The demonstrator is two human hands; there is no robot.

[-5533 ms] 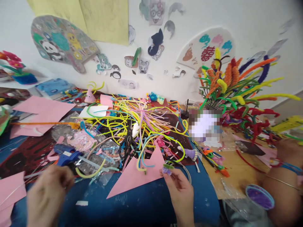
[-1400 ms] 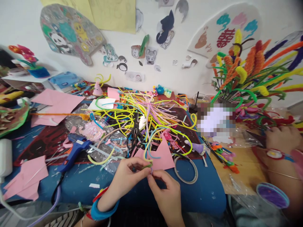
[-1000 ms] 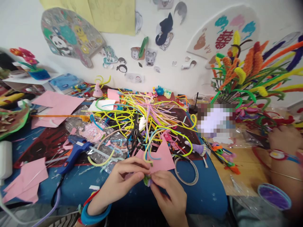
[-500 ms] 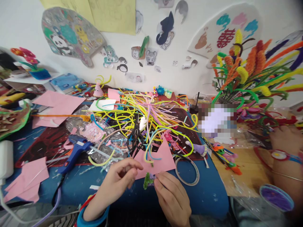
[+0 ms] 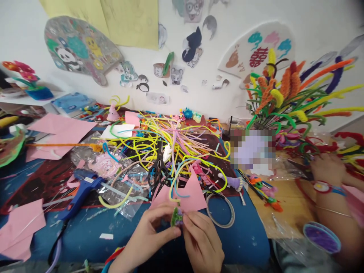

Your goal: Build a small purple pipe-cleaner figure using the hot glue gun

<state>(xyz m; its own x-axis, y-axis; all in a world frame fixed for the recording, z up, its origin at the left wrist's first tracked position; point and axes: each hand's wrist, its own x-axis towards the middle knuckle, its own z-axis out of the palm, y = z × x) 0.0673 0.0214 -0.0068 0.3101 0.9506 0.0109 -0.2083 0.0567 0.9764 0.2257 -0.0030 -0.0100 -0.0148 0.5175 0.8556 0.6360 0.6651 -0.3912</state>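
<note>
Between my two hands, near the table's front edge, is a small green and purple fuzzy craft piece [image 5: 176, 217], seemingly made of pipe cleaner. My left hand [image 5: 155, 229] has thumb and forefinger closed on its green side. On the purple side, the fingertips of my right hand [image 5: 201, 237] pinch it and hide part of it. Just beyond the hands lies a cut sheet of pink paper [image 5: 192, 191]. A pair of black scissors [image 5: 157, 171] rests behind that, and a roll of tape [image 5: 220, 210] lies to the right.
A blue glue gun [image 5: 82, 191] lies at left on the blue table cover [image 5: 85, 239]. Many pipe cleaners [image 5: 148, 140] are heaped in the middle. On the right are a pipe-cleaner bouquet [image 5: 284, 94] and another person's arm [image 5: 330, 197].
My left hand has moved right and closed on the green side of the piece, where it was apart before. My right hand still pinches it. The view has shifted slightly.
</note>
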